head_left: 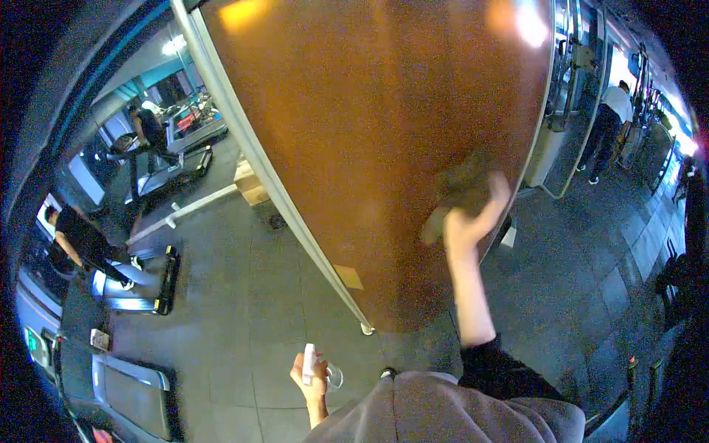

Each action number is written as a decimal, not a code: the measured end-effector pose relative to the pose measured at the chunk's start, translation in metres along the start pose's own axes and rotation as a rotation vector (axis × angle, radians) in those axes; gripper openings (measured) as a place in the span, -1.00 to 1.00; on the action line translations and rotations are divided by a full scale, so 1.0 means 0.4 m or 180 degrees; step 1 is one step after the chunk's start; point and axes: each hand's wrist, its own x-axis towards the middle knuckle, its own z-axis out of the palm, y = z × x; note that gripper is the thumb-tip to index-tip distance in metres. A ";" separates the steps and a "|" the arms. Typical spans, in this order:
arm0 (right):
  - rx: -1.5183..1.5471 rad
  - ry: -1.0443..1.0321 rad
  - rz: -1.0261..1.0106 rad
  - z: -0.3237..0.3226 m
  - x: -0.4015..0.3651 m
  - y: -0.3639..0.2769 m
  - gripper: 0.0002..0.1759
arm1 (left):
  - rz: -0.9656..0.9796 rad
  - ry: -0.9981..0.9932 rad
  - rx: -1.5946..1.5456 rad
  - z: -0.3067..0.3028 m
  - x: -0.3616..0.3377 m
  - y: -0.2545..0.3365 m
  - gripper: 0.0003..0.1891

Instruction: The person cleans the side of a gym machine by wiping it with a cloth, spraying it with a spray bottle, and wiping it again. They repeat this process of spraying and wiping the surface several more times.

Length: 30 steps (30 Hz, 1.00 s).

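Observation:
My left hand [314, 385] is low in the view, its fingers wrapped round a spray bottle with a white trigger head [309, 357] and a clear body. My right hand [467, 225] reaches up and forward to a large brown panel [369, 148]. Motion smears its fingers. Under them is a dark cloth [464, 181], which lies against the panel's lower right part. A small yellowish patch [348, 277] shows near the panel's lower left edge.
A pale metal frame edge [258, 159] runs down the panel's left side. Treadmills [133, 284] stand at left, with one person [81, 236] on the nearer and another farther back. A cardboard box [251, 184] sits behind the frame. At right, a person [609, 122] bends by gym equipment.

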 end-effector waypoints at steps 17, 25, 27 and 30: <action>0.0186 0.0373 0.0812 0.000 0.056 0.110 -0.28 | 0.0202 0.0680 0.0024 -0.063 0.000 -0.005 -0.82; -0.0277 -0.1167 -0.1377 0.027 0.110 -0.061 -0.55 | 0.0328 0.0189 0.0216 -0.068 0.051 -0.023 -0.73; 0.0091 -0.0835 -0.1198 0.051 0.200 -0.072 -0.57 | 0.0617 -0.0290 0.0381 -0.062 0.073 0.041 -0.70; 0.0191 -0.0488 -0.0971 0.053 0.229 -0.039 -0.56 | 0.0851 -0.0099 0.0247 -0.071 0.087 0.032 -0.72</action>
